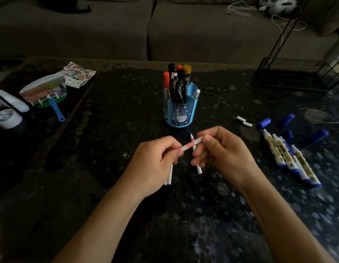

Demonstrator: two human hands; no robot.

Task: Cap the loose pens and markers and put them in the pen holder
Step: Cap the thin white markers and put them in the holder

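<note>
Looking down over the dark speckled table (108,149), my left hand (155,164) is curled closed around a white pen with a coral band (189,144), thumb and forefinger pinching it, and two more white pens (169,176) poke out below my palm toward 6 o'clock. My right hand (221,150) is closed too, fingertips nipping the white cap end of the same coral pen, while an uncapped pink-tipped pen (195,154) runs upright behind those fingers. At 12 o'clock from my hands, just beyond them, stands the blue pen holder (181,112), already crowded with black, orange and yellow markers. At 3 o'clock lie four uncapped whiteboard markers (290,158) side by side, with loose blue caps (264,122) scattered above them and two small white caps (244,121) toward 1 o'clock. A hand fan (43,91) rests at 10 o'clock, a black wire rack (297,74) at 2 o'clock by the far edge. Bare tabletop lies between hands and holder.
</note>
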